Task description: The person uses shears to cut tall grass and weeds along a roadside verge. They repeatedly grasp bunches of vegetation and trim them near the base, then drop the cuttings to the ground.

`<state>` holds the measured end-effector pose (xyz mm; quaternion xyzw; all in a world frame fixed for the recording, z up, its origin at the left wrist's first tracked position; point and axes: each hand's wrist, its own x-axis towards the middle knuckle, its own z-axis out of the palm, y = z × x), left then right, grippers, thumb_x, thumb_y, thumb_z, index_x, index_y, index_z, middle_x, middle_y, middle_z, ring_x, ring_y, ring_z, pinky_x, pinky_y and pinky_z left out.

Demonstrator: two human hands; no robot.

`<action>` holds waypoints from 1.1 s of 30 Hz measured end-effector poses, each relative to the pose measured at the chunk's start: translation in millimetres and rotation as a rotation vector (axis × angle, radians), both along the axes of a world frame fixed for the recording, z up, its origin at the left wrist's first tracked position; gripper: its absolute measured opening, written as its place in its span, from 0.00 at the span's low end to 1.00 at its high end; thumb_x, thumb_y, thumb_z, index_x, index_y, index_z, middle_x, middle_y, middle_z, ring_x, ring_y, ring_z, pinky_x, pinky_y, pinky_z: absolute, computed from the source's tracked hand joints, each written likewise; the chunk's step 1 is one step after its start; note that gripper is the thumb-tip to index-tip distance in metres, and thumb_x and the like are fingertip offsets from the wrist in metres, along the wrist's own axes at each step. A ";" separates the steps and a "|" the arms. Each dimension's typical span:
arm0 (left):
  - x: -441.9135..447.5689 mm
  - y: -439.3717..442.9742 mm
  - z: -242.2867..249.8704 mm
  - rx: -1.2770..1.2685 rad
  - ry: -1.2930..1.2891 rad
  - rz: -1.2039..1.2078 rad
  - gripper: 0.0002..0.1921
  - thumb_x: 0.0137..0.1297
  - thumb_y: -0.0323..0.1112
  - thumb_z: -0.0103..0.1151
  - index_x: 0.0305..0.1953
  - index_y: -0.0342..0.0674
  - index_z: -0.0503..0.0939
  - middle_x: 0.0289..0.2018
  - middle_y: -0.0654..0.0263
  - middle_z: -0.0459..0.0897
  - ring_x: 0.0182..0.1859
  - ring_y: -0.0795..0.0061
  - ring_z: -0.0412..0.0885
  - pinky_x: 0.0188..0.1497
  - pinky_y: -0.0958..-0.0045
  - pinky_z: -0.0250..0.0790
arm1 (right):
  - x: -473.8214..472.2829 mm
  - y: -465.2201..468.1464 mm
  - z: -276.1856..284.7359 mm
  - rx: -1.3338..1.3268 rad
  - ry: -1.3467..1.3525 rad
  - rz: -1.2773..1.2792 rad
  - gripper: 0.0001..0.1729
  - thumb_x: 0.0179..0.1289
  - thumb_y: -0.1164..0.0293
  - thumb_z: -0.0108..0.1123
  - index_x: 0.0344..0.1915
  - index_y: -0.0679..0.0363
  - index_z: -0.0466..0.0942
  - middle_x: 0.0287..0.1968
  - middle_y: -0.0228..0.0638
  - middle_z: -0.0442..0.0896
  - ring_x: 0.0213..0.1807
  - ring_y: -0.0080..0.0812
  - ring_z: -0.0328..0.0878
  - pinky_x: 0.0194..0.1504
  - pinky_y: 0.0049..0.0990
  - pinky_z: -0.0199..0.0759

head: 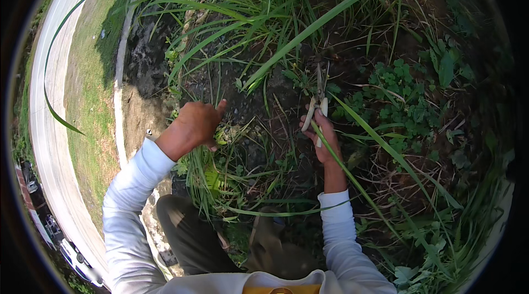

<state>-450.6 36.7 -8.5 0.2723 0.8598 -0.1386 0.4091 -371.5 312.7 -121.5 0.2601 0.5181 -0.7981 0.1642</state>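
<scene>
My right hand (324,133) grips a pair of garden shears (313,113) with pale handles. Its narrow metal blades point away from me, slightly parted, close to small weeds on the dark soil. To the left, my left hand (192,126) hangs back-up over a heap of long loose grass blades (202,178). One finger and the thumb stand apart there. The palm and other fingers are hidden, so whether it holds any grass is unclear. Beyond both hands grows a tall clump of long-bladed grass (268,13).
Low clover-like weeds (396,99) and dry stems (396,186) cover the right side. A long grass blade (355,180) crosses in front of my right forearm. At left run a pale concrete edge (119,120), a lawn strip (89,108) and a paved road (49,120) with a white vehicle (78,259).
</scene>
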 end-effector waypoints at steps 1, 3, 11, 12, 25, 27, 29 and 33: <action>-8.4 13.6 8.7 0.071 0.012 -0.040 0.49 0.42 0.55 0.68 0.63 0.39 0.57 0.32 0.54 0.80 0.40 0.58 0.79 0.41 0.63 0.71 | -3.3 4.5 -0.3 -0.032 0.020 -0.039 0.24 0.65 0.55 0.47 0.53 0.58 0.68 0.39 0.34 0.78 0.40 0.25 0.75 0.46 0.31 0.68; -25.7 48.4 10.4 0.330 0.010 -0.087 0.34 0.52 0.50 0.61 0.59 0.41 0.65 0.31 0.56 0.80 0.40 0.58 0.79 0.42 0.61 0.70 | -6.9 12.4 0.4 -0.059 0.048 -0.117 0.23 0.65 0.57 0.49 0.54 0.58 0.68 0.39 0.33 0.78 0.40 0.25 0.75 0.46 0.31 0.68; -105.4 192.5 -87.4 0.858 0.119 -0.110 0.22 0.58 0.28 0.46 0.56 0.41 0.70 0.59 0.56 0.67 0.54 0.54 0.71 0.55 0.62 0.67 | -9.6 21.7 4.3 -0.339 0.066 -0.211 0.20 0.63 0.55 0.52 0.48 0.55 0.70 0.37 0.30 0.77 0.39 0.28 0.75 0.39 0.29 0.69; -111.0 200.4 -98.1 0.860 0.187 -0.150 0.24 0.57 0.28 0.47 0.57 0.45 0.68 0.60 0.58 0.65 0.55 0.55 0.71 0.54 0.61 0.67 | -8.9 21.7 3.8 -0.326 0.058 -0.240 0.21 0.63 0.54 0.50 0.50 0.54 0.69 0.37 0.31 0.76 0.40 0.28 0.74 0.40 0.29 0.69; -156.1 283.5 -94.0 0.355 0.913 -0.237 0.29 0.63 0.42 0.45 0.66 0.66 0.52 0.66 0.61 0.53 0.58 0.44 0.65 0.49 0.39 0.60 | -20.7 27.5 3.6 -0.411 0.126 -0.331 0.21 0.63 0.50 0.48 0.47 0.52 0.69 0.44 0.36 0.75 0.43 0.34 0.73 0.42 0.39 0.66; -167.1 283.1 -91.2 0.365 0.782 -0.188 0.28 0.63 0.42 0.45 0.65 0.62 0.54 0.66 0.62 0.52 0.58 0.44 0.64 0.50 0.38 0.59 | -28.5 24.2 1.0 -0.578 0.167 -0.310 0.21 0.63 0.50 0.48 0.47 0.53 0.68 0.44 0.37 0.75 0.44 0.35 0.73 0.43 0.39 0.66; -181.1 276.1 -89.5 0.430 0.747 -0.126 0.22 0.64 0.40 0.44 0.60 0.52 0.63 0.55 0.60 0.70 0.50 0.51 0.74 0.46 0.51 0.67 | -45.6 20.5 -5.9 -0.574 0.144 -0.286 0.27 0.59 0.48 0.53 0.50 0.55 0.67 0.41 0.36 0.75 0.42 0.34 0.73 0.41 0.37 0.69; -203.8 263.3 -86.9 0.544 0.687 -0.122 0.14 0.61 0.35 0.45 0.49 0.45 0.72 0.35 0.58 0.81 0.39 0.60 0.80 0.38 0.67 0.73 | -78.6 10.3 -22.4 -0.588 0.090 -0.276 0.29 0.56 0.44 0.53 0.48 0.54 0.68 0.39 0.33 0.75 0.39 0.34 0.74 0.39 0.37 0.69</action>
